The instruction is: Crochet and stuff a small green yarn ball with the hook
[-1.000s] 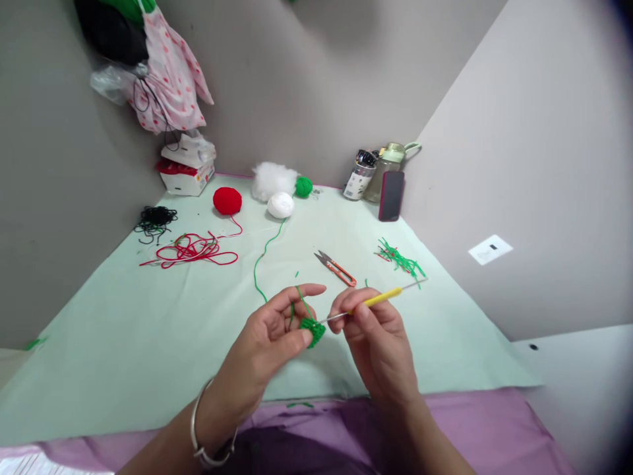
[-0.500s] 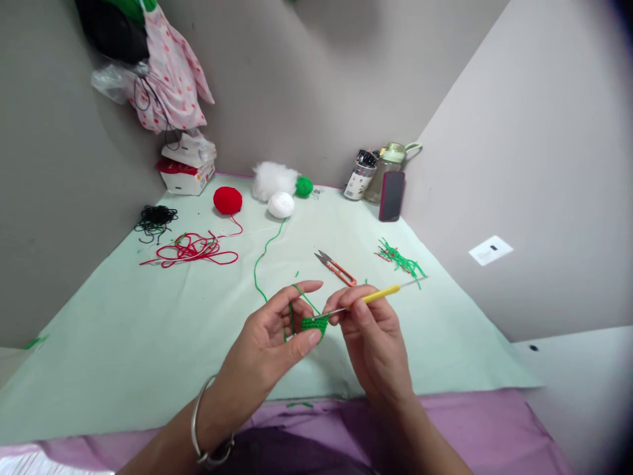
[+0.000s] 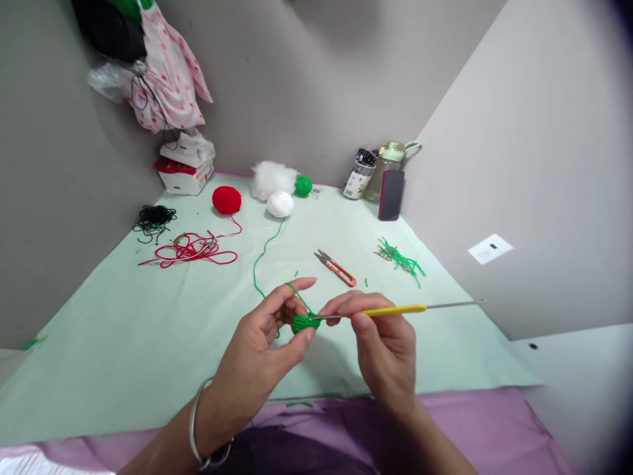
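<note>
Between the thumb and fingers of my left hand [image 3: 270,336] is a small green crochet piece [image 3: 302,322]. Green yarn [image 3: 255,270] loops over my raised left index finger and trails back across the table. My right hand [image 3: 378,336] is closed around the yellow handle of a crochet hook [image 3: 395,310], held nearly level. The hook's left tip meets the top edge of the green piece; its other metal end points right. Whether the tip is inside a stitch I cannot tell. Beyond my hands lie orange-handled thread snips [image 3: 336,268].
Behind are a red yarn ball [image 3: 226,200], a white ball [image 3: 280,204], a green ball [image 3: 303,186] and fluffy stuffing [image 3: 271,179]. Loose red yarn [image 3: 190,251] and black yarn [image 3: 155,218] lie left, green scraps [image 3: 401,258] right. A phone [image 3: 391,195] leans against a bottle [image 3: 393,155].
The crochet hook has turned from slanting up to the right to almost level, and its far end reaches further right. The green piece and my left hand have shifted slightly left.
</note>
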Demonstrator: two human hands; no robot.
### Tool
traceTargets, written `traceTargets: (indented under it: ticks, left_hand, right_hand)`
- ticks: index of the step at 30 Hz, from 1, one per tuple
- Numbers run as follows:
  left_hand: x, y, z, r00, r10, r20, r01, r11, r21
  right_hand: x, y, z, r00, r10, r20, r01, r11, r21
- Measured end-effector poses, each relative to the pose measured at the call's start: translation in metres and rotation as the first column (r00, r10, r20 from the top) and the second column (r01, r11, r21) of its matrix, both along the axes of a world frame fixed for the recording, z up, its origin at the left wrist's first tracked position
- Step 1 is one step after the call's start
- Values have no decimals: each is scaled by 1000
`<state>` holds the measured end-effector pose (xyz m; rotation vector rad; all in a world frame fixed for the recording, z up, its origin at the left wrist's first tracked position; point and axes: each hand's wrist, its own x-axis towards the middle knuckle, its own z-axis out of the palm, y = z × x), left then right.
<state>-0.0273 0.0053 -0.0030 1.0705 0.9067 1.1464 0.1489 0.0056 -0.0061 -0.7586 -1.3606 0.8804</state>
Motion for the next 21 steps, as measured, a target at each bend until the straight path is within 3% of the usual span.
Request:
traceTargets:
  ticks: [8,12,16,21]
  left_hand:
    - [-2,1,1,996,-49,74,52,998,-43]
    - [-3,1,3,996,-50,73,54,997,-62]
    - [-2,1,2,1000,-14,15,15,999,-48]
    - [0,-2,1,990,98,-103,-93,994,49]
  right_hand:
    - [-3,7,-1,972,52,-228,-96,978,-187]
    - [-1,8,-1,961,93,-259,-146,970,-194]
    - [2,2,-1,994,59,-89,-67,994,-88]
    - [3,-8,-5,969,-82,234,37,981,190]
